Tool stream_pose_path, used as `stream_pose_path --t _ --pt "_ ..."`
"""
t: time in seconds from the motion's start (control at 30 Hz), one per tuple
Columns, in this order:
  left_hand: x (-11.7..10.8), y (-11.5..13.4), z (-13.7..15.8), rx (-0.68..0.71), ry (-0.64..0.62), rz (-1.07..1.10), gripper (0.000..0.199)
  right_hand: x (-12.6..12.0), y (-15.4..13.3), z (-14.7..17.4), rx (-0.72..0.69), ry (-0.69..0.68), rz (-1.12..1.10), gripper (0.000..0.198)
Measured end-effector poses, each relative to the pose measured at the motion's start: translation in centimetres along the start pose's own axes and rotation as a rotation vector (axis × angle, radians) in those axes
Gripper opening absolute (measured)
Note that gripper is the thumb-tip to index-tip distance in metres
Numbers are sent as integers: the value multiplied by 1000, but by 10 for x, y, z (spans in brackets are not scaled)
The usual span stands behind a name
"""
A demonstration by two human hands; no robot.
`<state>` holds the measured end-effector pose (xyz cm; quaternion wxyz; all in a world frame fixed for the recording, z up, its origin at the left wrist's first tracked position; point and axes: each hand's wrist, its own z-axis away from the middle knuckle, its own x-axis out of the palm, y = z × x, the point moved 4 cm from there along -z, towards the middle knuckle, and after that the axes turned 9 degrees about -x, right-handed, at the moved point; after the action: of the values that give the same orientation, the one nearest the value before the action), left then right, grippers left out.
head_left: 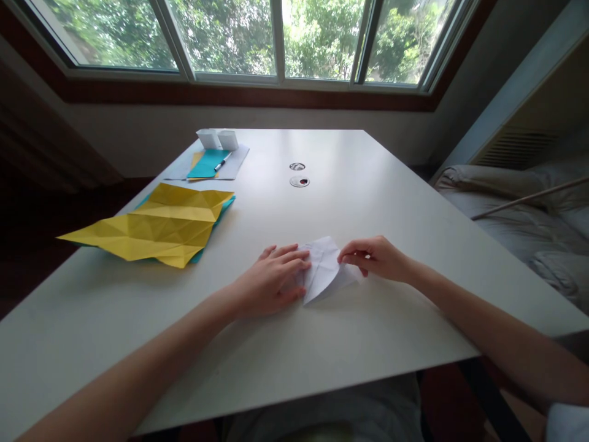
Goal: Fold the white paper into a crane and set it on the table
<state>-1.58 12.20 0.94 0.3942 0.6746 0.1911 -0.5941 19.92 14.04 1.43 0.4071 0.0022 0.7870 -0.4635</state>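
Note:
A small piece of folded white paper [324, 264] lies near the front middle of the white table [257, 362]. My left hand [276, 279] rests on its left part, fingers stretched out and pressing it down. With thumb and forefinger my right hand [375, 255] pinches the right edge of the paper. That side is raised a little off the tabletop and curves toward the left. The part of the sheet beneath my left palm is hidden.
To the left lies a creased yellow sheet [170, 224] over a teal one. Behind it are flat papers with a teal sheet [207, 164], a pen [223, 162] and two small white paper boxes [227, 140]. Two round metal fittings [299, 182] sit mid-table. Cushions [519, 196] stand at right.

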Motion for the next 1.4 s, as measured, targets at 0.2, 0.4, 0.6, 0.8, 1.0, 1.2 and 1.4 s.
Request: stream_pose_path --t 0.2,0.4,0.6,0.8,1.0,1.2,1.4 --pt "1 1 1 14 -11 12 41 1 -5 2 -46 -47 -209 25" --pt "2 1 0 22 -23 23 43 -1 -9 3 -150 -205 -103 36" --pt "2 1 0 27 -33 41 43 0 -9 2 -232 -259 -12 25" --pt "1 2 -1 54 -55 67 35 5 -16 2 -274 -326 140 25" --pt "-4 14 0 158 47 39 22 5 -22 3 -349 -301 283 19" --pt "-6 23 3 172 75 -91 25 13 -22 6 -319 -298 306 22" --pt "-3 25 3 169 96 -138 25 16 -29 8 -341 -337 293 22"
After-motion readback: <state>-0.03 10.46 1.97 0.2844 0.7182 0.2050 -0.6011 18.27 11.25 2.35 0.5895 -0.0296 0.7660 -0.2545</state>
